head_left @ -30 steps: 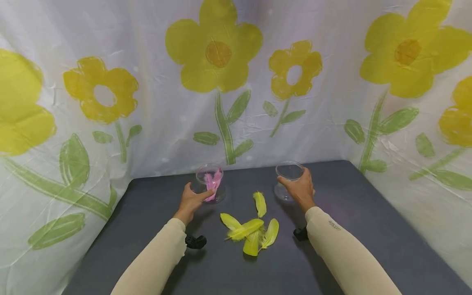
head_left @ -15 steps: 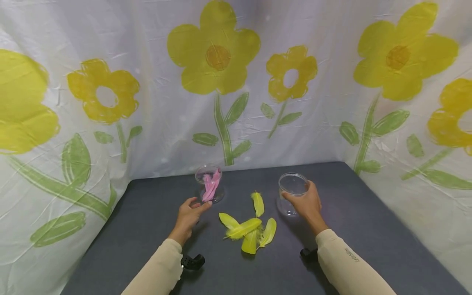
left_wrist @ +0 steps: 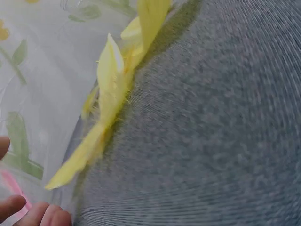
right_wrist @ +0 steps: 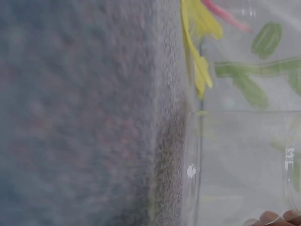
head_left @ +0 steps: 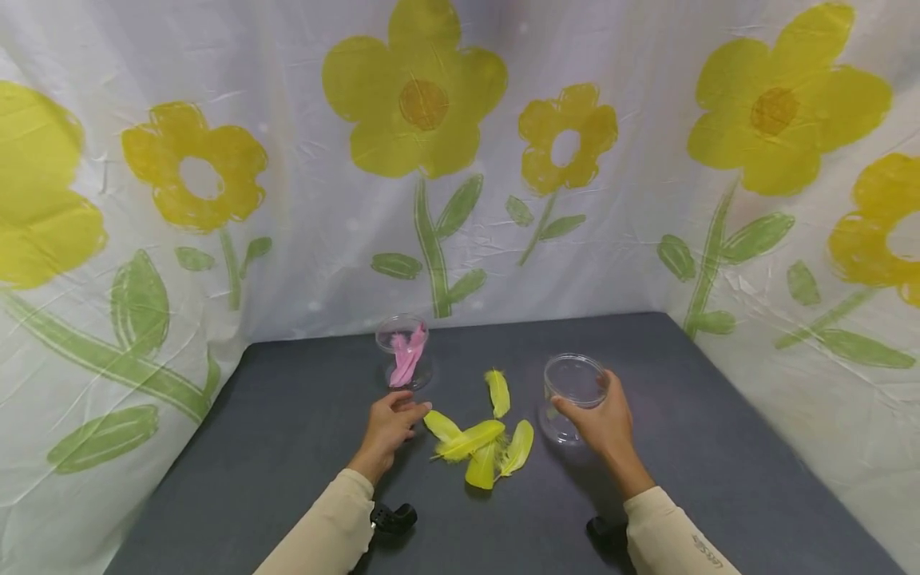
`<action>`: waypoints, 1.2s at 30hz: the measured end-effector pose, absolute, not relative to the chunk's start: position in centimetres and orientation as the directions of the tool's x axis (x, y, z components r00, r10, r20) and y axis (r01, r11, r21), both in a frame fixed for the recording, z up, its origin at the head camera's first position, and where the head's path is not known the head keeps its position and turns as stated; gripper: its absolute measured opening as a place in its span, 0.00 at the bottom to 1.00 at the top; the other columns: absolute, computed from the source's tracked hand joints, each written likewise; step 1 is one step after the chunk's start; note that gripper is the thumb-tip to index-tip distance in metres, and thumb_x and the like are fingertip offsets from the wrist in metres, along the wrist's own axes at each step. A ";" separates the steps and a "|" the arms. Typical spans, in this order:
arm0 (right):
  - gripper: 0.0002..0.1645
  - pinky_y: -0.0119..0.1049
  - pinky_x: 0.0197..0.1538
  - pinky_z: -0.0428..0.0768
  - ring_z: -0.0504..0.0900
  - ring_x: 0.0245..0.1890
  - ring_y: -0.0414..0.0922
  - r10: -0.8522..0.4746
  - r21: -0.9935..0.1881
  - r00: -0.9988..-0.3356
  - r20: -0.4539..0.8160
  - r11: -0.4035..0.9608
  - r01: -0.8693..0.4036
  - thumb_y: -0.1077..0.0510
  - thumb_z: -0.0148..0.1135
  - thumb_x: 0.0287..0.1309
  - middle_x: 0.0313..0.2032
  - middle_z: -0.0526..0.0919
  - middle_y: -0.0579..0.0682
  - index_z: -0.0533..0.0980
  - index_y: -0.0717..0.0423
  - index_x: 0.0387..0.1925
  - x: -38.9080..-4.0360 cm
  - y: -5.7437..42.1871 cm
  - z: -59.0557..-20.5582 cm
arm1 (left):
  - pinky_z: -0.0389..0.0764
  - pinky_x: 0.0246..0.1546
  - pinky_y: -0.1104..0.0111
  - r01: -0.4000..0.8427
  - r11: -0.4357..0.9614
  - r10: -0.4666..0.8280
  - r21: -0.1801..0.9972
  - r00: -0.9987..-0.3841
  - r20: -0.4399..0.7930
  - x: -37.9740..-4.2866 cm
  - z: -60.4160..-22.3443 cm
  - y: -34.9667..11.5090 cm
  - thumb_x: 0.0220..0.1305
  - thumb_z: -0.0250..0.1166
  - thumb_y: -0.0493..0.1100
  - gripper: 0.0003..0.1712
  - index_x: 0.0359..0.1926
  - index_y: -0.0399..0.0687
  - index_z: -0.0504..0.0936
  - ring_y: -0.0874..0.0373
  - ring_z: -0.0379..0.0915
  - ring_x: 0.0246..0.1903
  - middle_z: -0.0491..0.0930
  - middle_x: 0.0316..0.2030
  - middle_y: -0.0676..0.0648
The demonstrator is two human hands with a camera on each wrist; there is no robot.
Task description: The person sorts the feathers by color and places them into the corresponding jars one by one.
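My right hand (head_left: pixel 602 415) grips a clear plastic jar (head_left: pixel 568 399), which has nothing inside; its fingertips (right_wrist: pixel 269 217) show at the jar's side in the right wrist view. Left of the feathers is my left hand (head_left: pixel 388 431), fingers loosely bent and holding nothing, the thumb close to one feather's end. Several yellow feathers (head_left: pixel 470 441) lie overlapping mid-table, and a single yellow feather (head_left: pixel 497 393) lies just beyond them. A second clear jar (head_left: pixel 391 323) stands behind my left hand with pink feathers (head_left: pixel 406 356) upright in it.
The dark grey table (head_left: pixel 302 415) reaches back to a white curtain (head_left: pixel 316 239) printed with yellow flowers, which also runs along both sides. A black wrist device (head_left: pixel 395 517) sits under my left wrist.
My left hand has let go of the jar with pink feathers and moved toward me and right, to the yellow feathers. My right hand has brought the other jar nearer.
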State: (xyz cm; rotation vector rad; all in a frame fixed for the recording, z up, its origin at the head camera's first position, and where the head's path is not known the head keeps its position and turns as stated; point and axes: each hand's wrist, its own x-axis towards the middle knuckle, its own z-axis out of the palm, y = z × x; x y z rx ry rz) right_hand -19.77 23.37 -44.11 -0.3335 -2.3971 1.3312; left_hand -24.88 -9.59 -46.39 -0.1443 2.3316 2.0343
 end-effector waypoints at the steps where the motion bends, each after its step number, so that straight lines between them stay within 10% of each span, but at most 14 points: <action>1: 0.60 0.59 0.58 0.65 0.64 0.61 0.62 0.384 -0.852 -0.900 0.207 0.523 0.027 0.43 0.77 0.43 0.63 0.65 0.64 0.55 0.62 0.69 -19.5 23.4 -44.1 | 0.80 0.34 0.62 -0.106 0.136 -0.045 0.985 -0.994 -0.101 -24.9 -46.5 -9.5 0.56 0.73 0.44 0.36 0.61 0.31 0.71 0.48 0.77 0.39 0.79 0.47 0.37; 36: 0.59 0.58 0.58 0.65 0.65 0.61 0.60 0.375 -0.862 -0.903 0.209 0.507 0.011 0.46 0.78 0.43 0.62 0.65 0.64 0.54 0.63 0.69 -16.6 22.9 -43.9 | 0.81 0.22 0.67 -0.182 0.062 -0.137 0.981 -0.975 -0.173 -27.2 -47.9 -7.9 0.51 0.67 0.24 0.12 0.40 0.25 0.81 0.56 0.78 0.19 0.80 0.30 0.38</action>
